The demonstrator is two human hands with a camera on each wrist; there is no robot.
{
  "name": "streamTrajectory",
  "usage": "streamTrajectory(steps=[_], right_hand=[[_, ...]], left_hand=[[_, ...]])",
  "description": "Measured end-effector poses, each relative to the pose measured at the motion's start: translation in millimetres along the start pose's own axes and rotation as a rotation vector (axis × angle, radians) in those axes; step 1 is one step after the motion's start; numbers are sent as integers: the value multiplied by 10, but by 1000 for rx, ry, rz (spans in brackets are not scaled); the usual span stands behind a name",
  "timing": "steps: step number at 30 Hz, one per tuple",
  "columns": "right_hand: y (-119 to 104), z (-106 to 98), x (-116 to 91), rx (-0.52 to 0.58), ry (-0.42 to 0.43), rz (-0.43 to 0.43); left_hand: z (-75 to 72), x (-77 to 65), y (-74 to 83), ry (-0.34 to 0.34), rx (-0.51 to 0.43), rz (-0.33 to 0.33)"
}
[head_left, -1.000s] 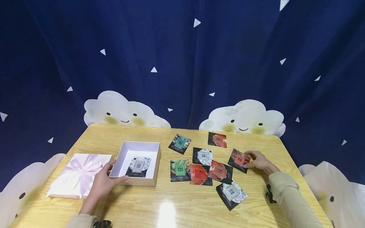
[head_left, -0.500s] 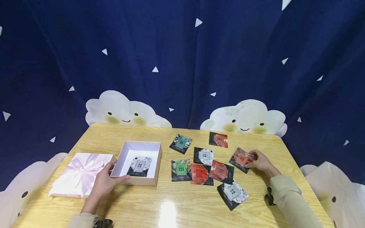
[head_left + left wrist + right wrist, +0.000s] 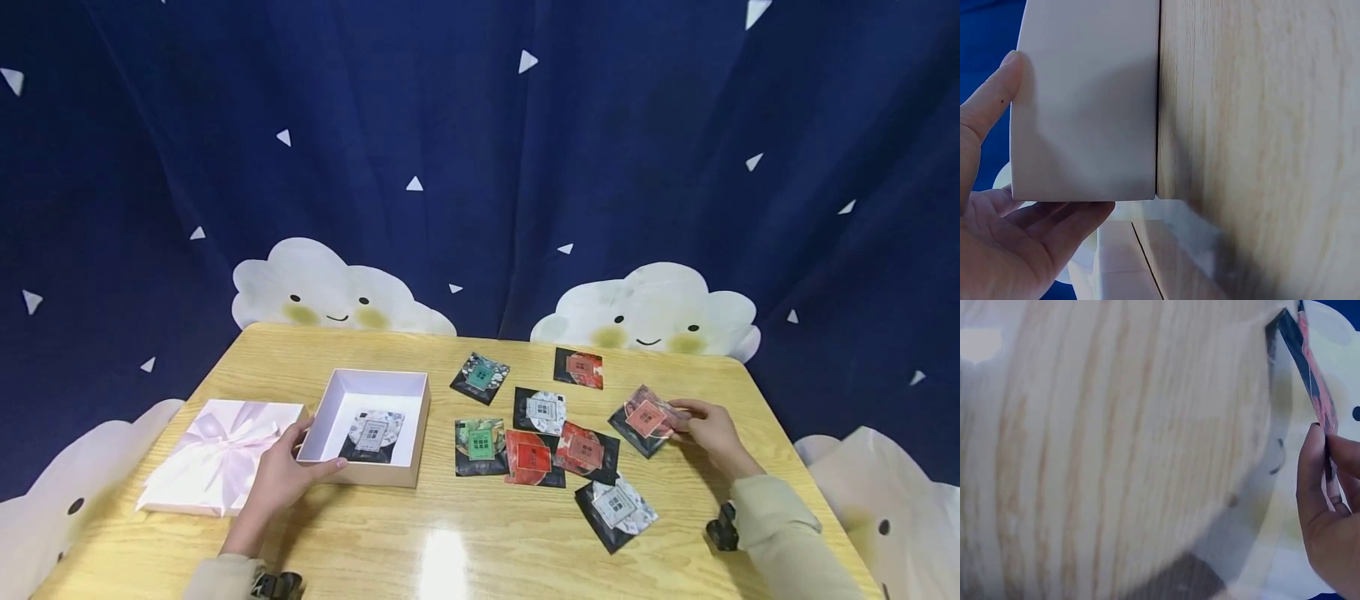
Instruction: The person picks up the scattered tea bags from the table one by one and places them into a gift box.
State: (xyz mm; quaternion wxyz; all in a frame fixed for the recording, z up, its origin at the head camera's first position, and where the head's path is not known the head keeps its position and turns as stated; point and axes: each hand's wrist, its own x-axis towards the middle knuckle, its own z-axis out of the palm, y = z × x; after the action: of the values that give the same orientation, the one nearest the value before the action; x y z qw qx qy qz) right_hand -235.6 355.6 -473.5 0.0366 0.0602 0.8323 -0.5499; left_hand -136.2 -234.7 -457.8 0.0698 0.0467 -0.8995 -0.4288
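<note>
My left hand (image 3: 283,473) grips the near left corner of an open white box (image 3: 378,473), thumb on its front wall and fingers along its left side. The left wrist view shows the box wall (image 3: 1085,112) close up. A black sachet with a white floral print (image 3: 373,435) lies inside the box. On the right, my right hand (image 3: 712,433) pinches a red-and-black sachet (image 3: 643,419) by its right edge. In the right wrist view that sachet (image 3: 1313,375) appears edge-on between thumb and fingers, raised off the table.
Several printed sachets lie on the wooden table (image 3: 360,533), including a green one (image 3: 480,447), a red one (image 3: 531,458) and a black-and-white one (image 3: 615,510). Left of the box rests a white lid with a ribbon bow (image 3: 225,458). A dark blue curtain (image 3: 480,167) hangs behind.
The right hand has pinched the red-and-black sachet, which has turned and lifted from the table. The left hand stays on the box. The whole view has shifted slightly.
</note>
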Motion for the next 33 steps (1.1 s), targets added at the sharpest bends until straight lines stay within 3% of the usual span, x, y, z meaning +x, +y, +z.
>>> streamTrajectory(steps=[7,19,26,33], right_hand=[[-25,-47,-25,75,5,2],[410,-110,273,207,26,-54],[393,-80,290,256,7,-60],[372,-141,342,419,-31,-97]], left_hand=[[5,-1,-16,-2,-10,-3],[-7,3,-30,0,-4,21],[-20,7,-33,1,7,18],[-6,12,-29,-9,-1,10]])
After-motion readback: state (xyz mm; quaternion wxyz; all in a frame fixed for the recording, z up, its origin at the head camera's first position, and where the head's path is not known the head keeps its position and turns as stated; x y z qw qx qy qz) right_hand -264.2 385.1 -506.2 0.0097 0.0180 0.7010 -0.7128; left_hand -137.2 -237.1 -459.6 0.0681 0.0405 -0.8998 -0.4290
